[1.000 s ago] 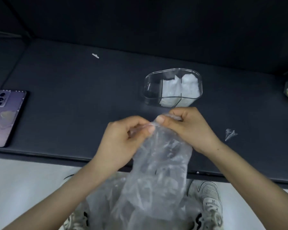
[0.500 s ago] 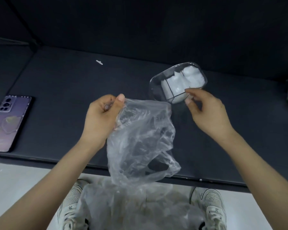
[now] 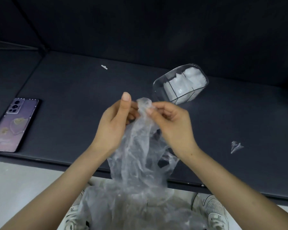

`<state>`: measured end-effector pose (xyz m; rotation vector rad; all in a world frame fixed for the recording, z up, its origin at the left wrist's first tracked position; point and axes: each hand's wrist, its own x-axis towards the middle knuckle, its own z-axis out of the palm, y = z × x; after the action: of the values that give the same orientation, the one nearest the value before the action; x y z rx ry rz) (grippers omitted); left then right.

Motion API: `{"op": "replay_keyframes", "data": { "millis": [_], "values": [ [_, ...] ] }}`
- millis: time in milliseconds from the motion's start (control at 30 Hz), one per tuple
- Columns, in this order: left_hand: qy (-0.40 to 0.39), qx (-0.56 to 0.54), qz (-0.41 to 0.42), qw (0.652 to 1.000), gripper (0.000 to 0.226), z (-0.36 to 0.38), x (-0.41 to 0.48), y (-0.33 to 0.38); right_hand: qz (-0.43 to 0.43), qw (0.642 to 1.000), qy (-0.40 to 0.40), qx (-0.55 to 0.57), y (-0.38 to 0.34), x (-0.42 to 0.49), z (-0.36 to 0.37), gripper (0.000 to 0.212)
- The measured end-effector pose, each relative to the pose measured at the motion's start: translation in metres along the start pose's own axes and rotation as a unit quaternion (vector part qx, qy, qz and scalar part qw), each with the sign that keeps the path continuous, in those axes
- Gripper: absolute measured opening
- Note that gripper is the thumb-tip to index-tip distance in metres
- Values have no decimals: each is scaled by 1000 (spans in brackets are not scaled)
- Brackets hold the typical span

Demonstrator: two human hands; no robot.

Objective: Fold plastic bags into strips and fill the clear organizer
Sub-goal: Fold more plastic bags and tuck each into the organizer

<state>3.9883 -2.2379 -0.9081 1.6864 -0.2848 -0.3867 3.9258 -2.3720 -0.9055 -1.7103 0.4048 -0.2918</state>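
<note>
Over the dark table (image 3: pixel 70 100), near its front edge, I see left hand (image 3: pixel 113 125) and right hand (image 3: pixel 171 123) both pinching the plastic bag (image 3: pixel 136 156) at its bunched top; the right has returned from the clear organizer (image 3: pixel 158 90) just beyond.

Dark tabletop (image 3: pixel 73 97) before me.
On it: phone (image 3: pixel 13 125) at left, clear organizer (image 3: pixel 157 87) and crumpled plastic bit (image 3: pixel 236 146) at right, white scrap (image 3: pixel 104 67) between.

The bag (image 3: pixel 136 146) is thin, crinkled, translucent plastic film. The organizer (image 3: pixel 158 92) is clear, hard, glossy plastic, packed with white folded film. The tabletop (image 3: pixel 70 100) looks dark and matt. The phone (image 3: pixel 13 127) has a glossy purple back.
</note>
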Motion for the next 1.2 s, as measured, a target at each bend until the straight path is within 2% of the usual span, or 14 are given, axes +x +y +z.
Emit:
{"op": "replay_keyframes", "data": {
  "millis": [67,167,333,400,500,633,700,767,833,900,1000,1033,1100,1200],
  "values": [
    [-18,32,13,999,52,-8,-6,-9,28,998,29,55,0,2,-8,7],
    [-79,96,-17,992,56,-11,-19,-23,84,986,69,126,1,5,-19,5],
    [-126,29,-44,991,60,-9,-35,-20,89,976,121,159,5,6,-28,10],
    [-127,27,-29,991,54,-4,-39,-17,81,973,139,164,5,7,-27,14],
    [-72,73,3,995,40,0,-38,-21,68,973,145,165,7,8,-28,11],
    [17,10,-10,1000,7,-11,-22,-28,74,978,116,155,17,15,-39,11],
    [63,-31,-13,997,19,-26,-10,-33,89,980,112,141,25,18,-50,15],
    [92,-37,-2,995,45,-40,-2,-39,94,981,109,126,32,18,-60,16],
    [86,4,17,996,66,-50,3,-41,92,985,85,116,33,15,-65,18],
    [66,101,7,993,65,-62,16,-36,80,992,51,85,31,12,-66,19],
    [29,370,-27,928,67,-83,39,-18,38,999,25,-23,22,12,-64,18],
    [24,403,-12,915,64,-84,43,-8,17,998,11,-56,16,13,-61,18],
    [0,371,21,928,55,-68,40,14,-19,996,-37,-83,6,17,-50,18],
    [-105,207,12,973,49,-15,34,25,-39,994,-86,-49,-5,23,-29,17]
  ]
}}
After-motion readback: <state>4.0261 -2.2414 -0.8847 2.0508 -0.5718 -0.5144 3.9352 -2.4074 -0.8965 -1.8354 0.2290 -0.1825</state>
